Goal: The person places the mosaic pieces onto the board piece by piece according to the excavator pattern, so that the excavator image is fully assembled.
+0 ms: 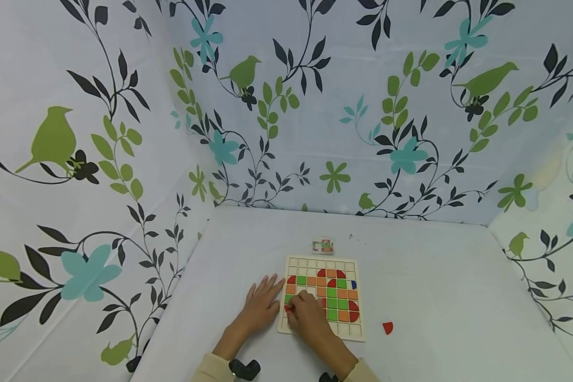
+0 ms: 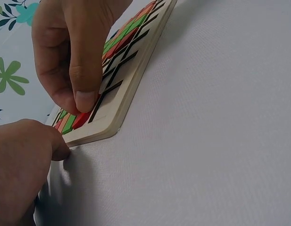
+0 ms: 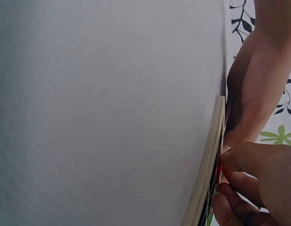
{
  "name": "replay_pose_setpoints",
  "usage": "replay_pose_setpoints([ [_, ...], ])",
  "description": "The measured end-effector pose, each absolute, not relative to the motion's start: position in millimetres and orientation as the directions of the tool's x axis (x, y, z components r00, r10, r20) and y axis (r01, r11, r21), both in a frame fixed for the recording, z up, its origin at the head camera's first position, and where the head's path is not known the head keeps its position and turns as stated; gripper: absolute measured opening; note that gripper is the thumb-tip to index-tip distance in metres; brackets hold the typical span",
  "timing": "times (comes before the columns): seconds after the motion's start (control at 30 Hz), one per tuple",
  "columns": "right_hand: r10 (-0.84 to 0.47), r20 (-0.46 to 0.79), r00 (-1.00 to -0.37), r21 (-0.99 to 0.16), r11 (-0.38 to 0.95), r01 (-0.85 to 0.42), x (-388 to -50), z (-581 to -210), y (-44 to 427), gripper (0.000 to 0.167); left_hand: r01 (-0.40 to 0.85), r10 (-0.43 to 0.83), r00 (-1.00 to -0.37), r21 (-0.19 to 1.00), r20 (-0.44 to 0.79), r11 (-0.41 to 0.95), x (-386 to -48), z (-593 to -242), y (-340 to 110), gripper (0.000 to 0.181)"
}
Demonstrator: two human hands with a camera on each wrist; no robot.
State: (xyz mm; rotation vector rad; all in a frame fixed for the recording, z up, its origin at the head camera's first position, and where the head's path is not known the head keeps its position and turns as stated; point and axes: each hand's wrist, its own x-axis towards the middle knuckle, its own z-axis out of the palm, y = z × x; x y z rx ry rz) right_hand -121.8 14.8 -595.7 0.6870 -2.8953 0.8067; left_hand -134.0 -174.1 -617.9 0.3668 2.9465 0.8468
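My right hand point(image 1: 309, 317) is over the lower left of a pale wooden grid board point(image 1: 350, 331). Its thumb and fingers pinch a red rounded piece point(image 2: 80, 119) at the board's left column, just below a green square point(image 1: 288, 299). Part of that piece is covered by the fingertips in every view. With fingers spread, my left hand point(image 1: 260, 303) lies on the table against the board's left edge. Orange squares point(image 1: 321, 291), green squares and red curved pieces point(image 1: 354, 306) fill much of the grid. The right hand hides some cells.
A loose red quarter-round piece point(image 1: 388, 328) lies on the white table point(image 1: 434, 276) to the right of the board. Behind the board is a small patterned card point(image 1: 322, 245). One blue piece point(image 1: 354, 285) shows near the board's right edge. Leaf-print cloth surrounds the table.
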Motion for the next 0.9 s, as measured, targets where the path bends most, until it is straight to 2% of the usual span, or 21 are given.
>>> replay_pose_setpoints([
  [0.13,-0.413,0.201,-0.888,-0.473,0.753,-0.458,-122.3,-594.6,20.5,0.009,0.214,0.244,-0.970,0.528,0.012,0.822,-133.9,-617.1,-172.9,0.056],
  [0.23,-0.399,0.203,-0.894,-0.510,0.736,-0.445,-122.5,-589.3,33.4,0.011,0.209,0.241,-0.971,0.538,0.011,0.817,-132.9,-616.4,-171.8,0.057],
  [0.3,-0.370,0.188,-0.910,-0.545,0.731,-0.410,-122.8,-584.7,47.7,0.013,0.200,0.236,-0.972,0.544,0.004,0.815,-131.8,-616.2,-171.2,0.057],
  [0.47,-0.257,0.052,-0.965,-0.617,0.751,-0.233,-123.1,-569.2,99.1,0.028,0.185,0.226,-0.974,0.552,-0.007,0.813,-131.2,-617.2,-170.5,0.057],
  [0.7,-0.113,-0.141,-0.984,-0.477,0.878,-0.032,-118.5,-555.1,184.7,0.050,0.177,0.225,-0.974,0.540,-0.023,0.823,-134.5,-617.0,-171.5,0.056],
  [0.77,-0.094,-0.185,-0.978,-0.464,0.886,0.003,-115.2,-558.3,204.8,0.051,0.175,0.224,-0.974,0.549,-0.022,0.817,-134.8,-616.0,-171.9,0.056],
  [0.9,-0.090,-0.215,-0.972,-0.485,0.874,0.026,-109.6,-571.8,230.0,0.042,0.174,0.223,-0.975,0.561,-0.019,0.810,-135.4,-614.8,-172.0,0.056],
])
